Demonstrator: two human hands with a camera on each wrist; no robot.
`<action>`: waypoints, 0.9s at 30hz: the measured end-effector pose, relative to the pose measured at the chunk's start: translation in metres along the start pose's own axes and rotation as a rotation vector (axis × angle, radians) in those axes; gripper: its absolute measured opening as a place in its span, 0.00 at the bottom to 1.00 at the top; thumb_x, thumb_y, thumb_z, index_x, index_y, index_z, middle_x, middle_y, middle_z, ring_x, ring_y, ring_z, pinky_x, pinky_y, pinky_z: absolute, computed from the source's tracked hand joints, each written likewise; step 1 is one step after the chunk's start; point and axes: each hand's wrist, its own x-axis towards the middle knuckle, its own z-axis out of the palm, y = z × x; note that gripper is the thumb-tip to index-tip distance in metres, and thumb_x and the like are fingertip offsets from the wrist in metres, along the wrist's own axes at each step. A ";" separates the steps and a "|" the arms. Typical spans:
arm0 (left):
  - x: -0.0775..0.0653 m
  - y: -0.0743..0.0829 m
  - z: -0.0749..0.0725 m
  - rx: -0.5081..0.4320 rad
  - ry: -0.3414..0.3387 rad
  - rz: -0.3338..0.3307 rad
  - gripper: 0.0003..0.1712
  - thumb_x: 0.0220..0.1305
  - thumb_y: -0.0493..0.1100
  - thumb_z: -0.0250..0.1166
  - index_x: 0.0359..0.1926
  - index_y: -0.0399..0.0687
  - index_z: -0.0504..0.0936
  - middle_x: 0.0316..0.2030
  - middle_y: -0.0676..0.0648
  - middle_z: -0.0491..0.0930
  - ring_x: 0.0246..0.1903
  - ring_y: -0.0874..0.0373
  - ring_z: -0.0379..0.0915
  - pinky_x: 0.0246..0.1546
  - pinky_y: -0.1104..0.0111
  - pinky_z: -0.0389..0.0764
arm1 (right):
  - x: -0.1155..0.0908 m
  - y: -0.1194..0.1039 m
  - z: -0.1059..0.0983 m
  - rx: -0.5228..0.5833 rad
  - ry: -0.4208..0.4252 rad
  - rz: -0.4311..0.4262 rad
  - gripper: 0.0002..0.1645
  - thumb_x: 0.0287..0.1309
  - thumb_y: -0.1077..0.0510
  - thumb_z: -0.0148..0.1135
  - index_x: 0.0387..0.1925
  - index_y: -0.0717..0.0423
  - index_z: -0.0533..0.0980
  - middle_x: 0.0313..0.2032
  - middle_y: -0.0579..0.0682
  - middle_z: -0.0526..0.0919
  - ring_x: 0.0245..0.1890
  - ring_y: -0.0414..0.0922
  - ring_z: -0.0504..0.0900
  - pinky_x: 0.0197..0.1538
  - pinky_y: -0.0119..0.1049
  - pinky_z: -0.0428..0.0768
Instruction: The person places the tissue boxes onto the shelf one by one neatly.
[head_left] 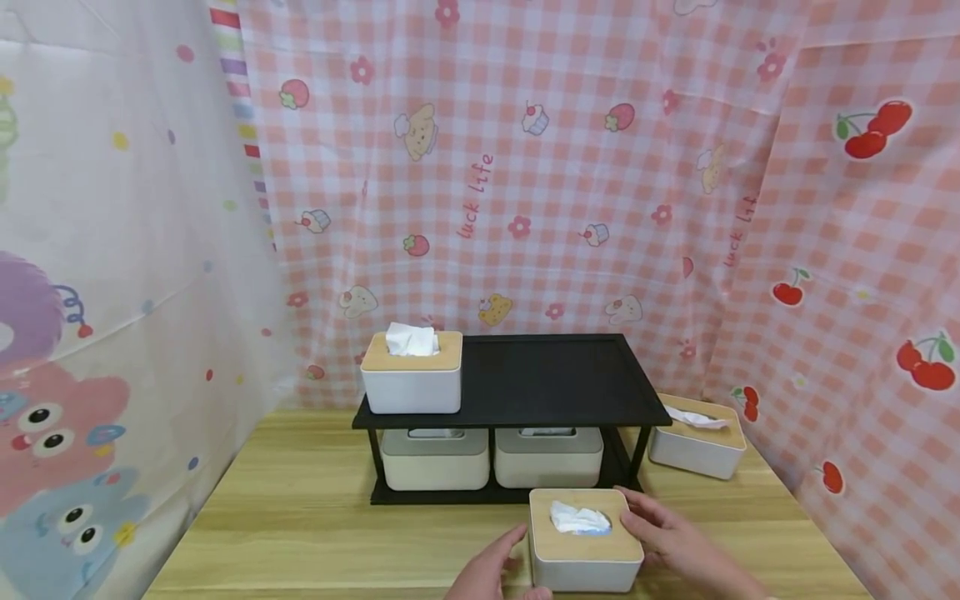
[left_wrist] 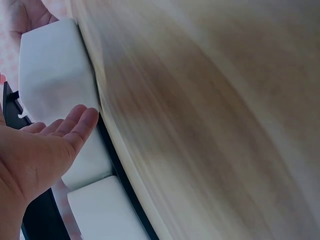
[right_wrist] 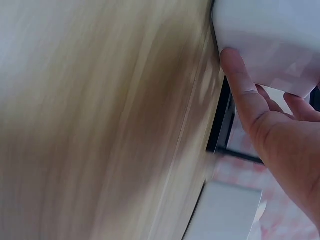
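Note:
A white tissue box point(head_left: 585, 575) with a light wood lid and a tissue poking out sits on the near table, in front of a black two-tier rack point(head_left: 555, 375). My right hand point(head_left: 663, 533) is at its right side, fingers stretched along the far right corner and the thumb at the lid's edge. In the right wrist view, a fingertip point(right_wrist: 232, 57) touches the white wall low down. Left of the box, my left hand point(head_left: 491, 571) is held beside it with fingers extended, a small gap showing. The left wrist view shows that palm point(left_wrist: 37, 157) holding nothing.
Another wood-lidded tissue box point(head_left: 412, 387) stands on the rack's top left. Two grey-lidded boxes, one on the left point(head_left: 435, 462) and one on the right point(head_left: 549, 460), fill the lower shelf. A further tissue box point(head_left: 697, 442) sits right of the rack, near the checked curtain point(head_left: 847, 333).

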 end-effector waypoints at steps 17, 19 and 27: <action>-0.005 -0.010 -0.012 -0.269 0.007 -0.102 0.60 0.62 0.55 0.80 0.83 0.38 0.56 0.79 0.24 0.58 0.66 0.30 0.78 0.66 0.38 0.78 | 0.016 -0.008 0.035 0.046 -0.012 -0.073 0.45 0.84 0.45 0.52 0.82 0.71 0.49 0.71 0.75 0.68 0.61 0.53 0.82 0.52 0.51 0.90; -0.005 -0.011 -0.013 -0.275 0.018 -0.126 0.62 0.62 0.55 0.81 0.84 0.39 0.55 0.80 0.25 0.57 0.65 0.32 0.79 0.65 0.38 0.79 | 0.018 -0.009 0.038 0.044 -0.002 -0.080 0.45 0.84 0.46 0.52 0.82 0.72 0.51 0.70 0.74 0.70 0.60 0.53 0.82 0.52 0.51 0.90; -0.005 -0.011 -0.021 -0.219 0.046 -0.224 0.66 0.59 0.62 0.81 0.85 0.40 0.52 0.80 0.26 0.57 0.64 0.33 0.79 0.63 0.37 0.79 | 0.023 -0.012 0.050 0.081 -0.010 -0.120 0.44 0.84 0.48 0.53 0.81 0.73 0.50 0.70 0.74 0.70 0.60 0.51 0.82 0.52 0.51 0.90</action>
